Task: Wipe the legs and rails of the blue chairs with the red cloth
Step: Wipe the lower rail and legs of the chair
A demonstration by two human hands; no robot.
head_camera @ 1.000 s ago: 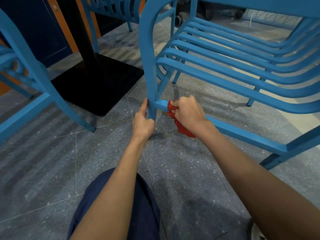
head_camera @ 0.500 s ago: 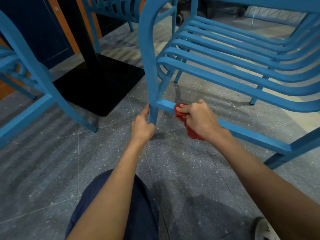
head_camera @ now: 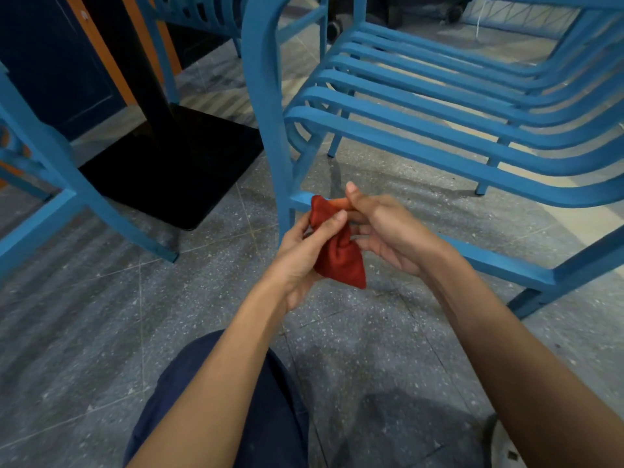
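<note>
head view: red cloth [head_camera: 339, 261] is held bunched just before the low rail [head_camera: 489, 261].
left hand [head_camera: 304, 251]: curled round its middle.
right hand [head_camera: 388, 231]: top edge is pinched.
handling: judged soft, light; best gripped bunched.

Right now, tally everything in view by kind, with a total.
Chairs: 3
Cloth: 1
Table base: 1
Left hand, right hand: 2
Total: 7
</note>
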